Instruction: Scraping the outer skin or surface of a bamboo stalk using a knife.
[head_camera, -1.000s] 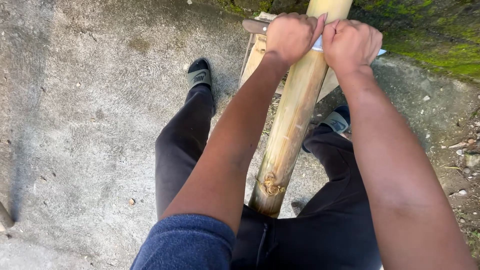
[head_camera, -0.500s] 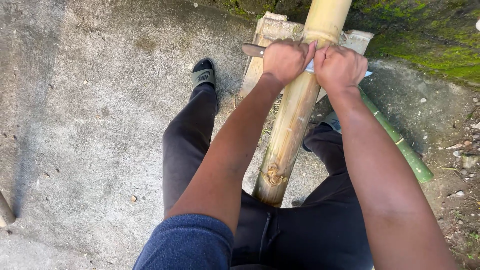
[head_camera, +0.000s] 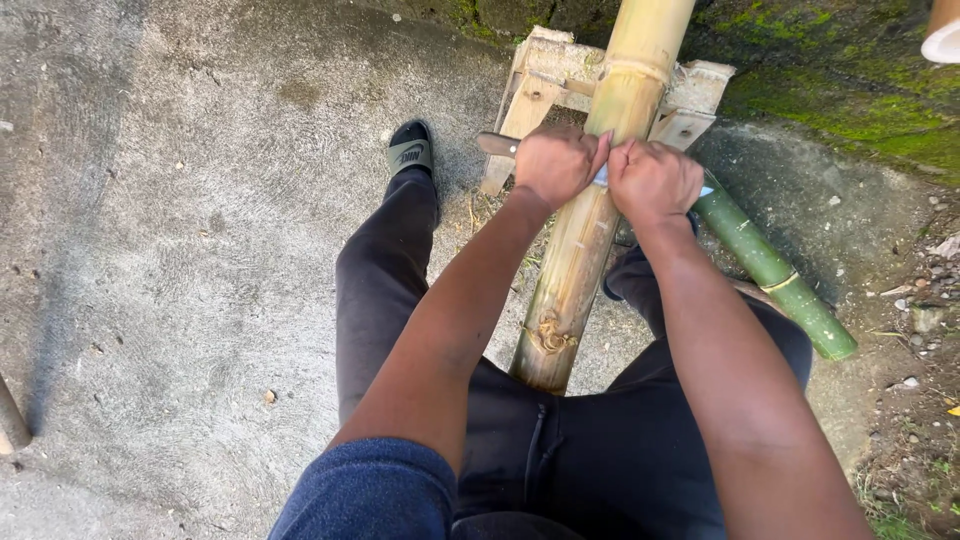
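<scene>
A thick yellow bamboo pole (head_camera: 590, 210) runs from between my legs up over a small wooden stand (head_camera: 545, 80). My left hand (head_camera: 553, 163) and my right hand (head_camera: 652, 180) are both closed on a two-handled knife (head_camera: 497, 144) laid across the pole. Its dark handle end sticks out left of my left hand, and a sliver of blade shows between my fists. The rest of the blade is hidden by my fingers.
A green bamboo piece (head_camera: 775, 270) lies on the ground right of the pole. My foot in a dark slipper (head_camera: 411, 152) rests on the concrete floor (head_camera: 180, 250). A mossy wall (head_camera: 850, 80) stands behind, with dirt and pebbles at the right.
Both hands with the knife have slid down the pole toward me. The view has shifted, showing the wooden stand and the green bamboo.
</scene>
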